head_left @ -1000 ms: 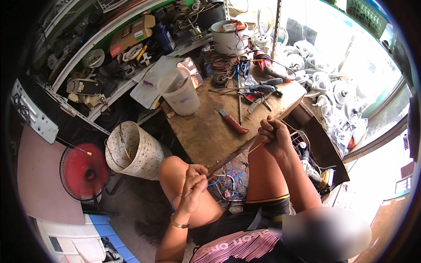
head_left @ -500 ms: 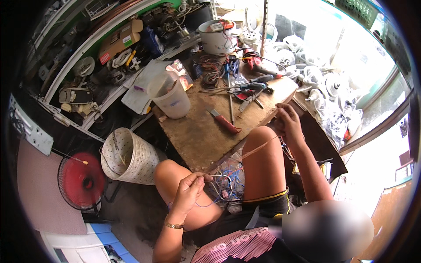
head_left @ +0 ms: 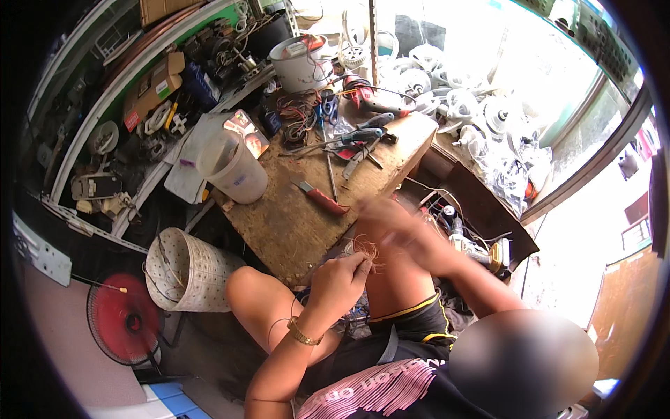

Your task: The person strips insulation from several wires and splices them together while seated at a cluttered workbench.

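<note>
My left hand [head_left: 338,281] pinches a loose tuft of fine copper wire strands [head_left: 367,247] above my lap. A thin dark cord loops beside that wrist. Smeared by motion, my right hand [head_left: 398,227] is just beyond the tuft, over my right knee; its fingers cannot be made out. Near it on the wooden bench [head_left: 279,237] lies a knife with a red handle [head_left: 326,201]. Tangled wires [head_left: 356,311] show partly between my thighs.
A translucent plastic bucket [head_left: 241,178] stands on the bench, with screwdrivers and pliers [head_left: 356,136] and a red power tool [head_left: 363,94] behind. A pale perforated bin [head_left: 202,279] and a red fan [head_left: 125,318] stand at left. A drill [head_left: 481,248] lies at right.
My hands have come together from far apart. The strand stretched between them is gone from view, and a copper tuft shows at my left fingertips. The view has shifted somewhat.
</note>
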Action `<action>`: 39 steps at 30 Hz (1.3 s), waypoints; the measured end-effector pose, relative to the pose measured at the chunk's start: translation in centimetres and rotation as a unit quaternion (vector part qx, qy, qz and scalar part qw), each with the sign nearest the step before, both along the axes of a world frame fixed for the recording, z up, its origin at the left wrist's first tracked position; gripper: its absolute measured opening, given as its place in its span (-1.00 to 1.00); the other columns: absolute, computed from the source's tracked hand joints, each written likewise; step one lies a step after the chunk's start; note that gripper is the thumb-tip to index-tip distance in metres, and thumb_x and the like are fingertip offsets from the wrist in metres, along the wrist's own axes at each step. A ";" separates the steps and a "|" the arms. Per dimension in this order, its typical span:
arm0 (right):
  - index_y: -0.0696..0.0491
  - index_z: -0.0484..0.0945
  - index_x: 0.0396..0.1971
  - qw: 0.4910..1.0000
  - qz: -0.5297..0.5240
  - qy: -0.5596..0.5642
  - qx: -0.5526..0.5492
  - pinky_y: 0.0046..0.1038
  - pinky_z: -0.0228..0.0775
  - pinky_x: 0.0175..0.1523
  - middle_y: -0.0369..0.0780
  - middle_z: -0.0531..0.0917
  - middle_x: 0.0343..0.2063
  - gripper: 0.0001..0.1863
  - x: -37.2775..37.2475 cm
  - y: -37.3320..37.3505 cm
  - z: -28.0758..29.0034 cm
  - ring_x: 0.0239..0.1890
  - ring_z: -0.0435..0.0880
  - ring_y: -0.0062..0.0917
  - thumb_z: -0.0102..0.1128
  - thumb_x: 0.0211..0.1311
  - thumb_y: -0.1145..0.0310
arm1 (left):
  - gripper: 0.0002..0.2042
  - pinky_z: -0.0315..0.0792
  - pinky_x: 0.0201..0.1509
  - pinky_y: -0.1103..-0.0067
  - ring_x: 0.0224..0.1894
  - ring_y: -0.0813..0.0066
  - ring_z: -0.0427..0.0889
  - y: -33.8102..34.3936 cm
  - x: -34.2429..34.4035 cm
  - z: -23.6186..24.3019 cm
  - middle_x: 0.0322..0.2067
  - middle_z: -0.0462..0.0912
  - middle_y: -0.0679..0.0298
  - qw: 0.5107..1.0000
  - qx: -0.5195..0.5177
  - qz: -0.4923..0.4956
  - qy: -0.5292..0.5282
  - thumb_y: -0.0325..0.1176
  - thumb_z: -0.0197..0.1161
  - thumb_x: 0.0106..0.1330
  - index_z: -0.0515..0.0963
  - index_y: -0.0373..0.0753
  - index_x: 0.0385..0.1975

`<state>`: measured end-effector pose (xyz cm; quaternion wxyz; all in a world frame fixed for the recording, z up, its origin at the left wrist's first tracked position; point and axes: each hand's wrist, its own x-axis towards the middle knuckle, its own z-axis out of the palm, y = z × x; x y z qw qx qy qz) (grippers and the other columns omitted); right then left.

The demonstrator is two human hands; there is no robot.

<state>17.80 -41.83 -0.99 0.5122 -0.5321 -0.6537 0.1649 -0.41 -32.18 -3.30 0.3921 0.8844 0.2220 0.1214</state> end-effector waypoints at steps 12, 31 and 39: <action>0.13 0.51 -0.43 0.996 0.046 -0.042 -0.064 -0.34 0.35 -0.18 -0.13 0.54 -0.48 -0.85 -2.4 2.5 -2.2 -0.33 0.55 -0.26 0.08 0.30 0.38 | -0.76 0.05 -0.51 0.77 -0.58 0.83 0.16 3.3 -7.4 2.3 -0.65 0.28 0.55 0.933 -0.302 0.114 -0.159 -0.32 0.03 0.45 0.52 -0.30 -0.43; 0.00 0.40 -0.25 0.876 -0.027 0.481 -0.011 -0.67 0.22 -0.39 -0.34 0.39 -0.56 -0.84 -11.9 7.5 -1.0 -0.49 0.34 -0.73 -0.09 0.45 0.25 | -0.55 0.26 0.29 0.41 0.22 0.42 0.36 2.0 -5.5 -5.9 0.19 0.38 0.26 0.669 -0.671 0.124 -0.293 -0.05 -0.04 0.42 0.33 -0.22 0.17; 0.14 0.39 -0.35 0.946 -0.065 0.296 0.119 -0.38 0.26 -0.08 -0.08 0.37 -0.30 -0.76 -11.0 7.9 -3.9 -0.22 0.35 -0.24 -0.08 -0.02 0.75 | -0.36 0.06 0.41 0.39 0.36 0.37 0.15 1.1 -3.2 -0.3 0.29 0.22 0.21 0.748 -0.567 0.022 -0.343 0.07 -0.13 0.45 0.08 -0.27 0.35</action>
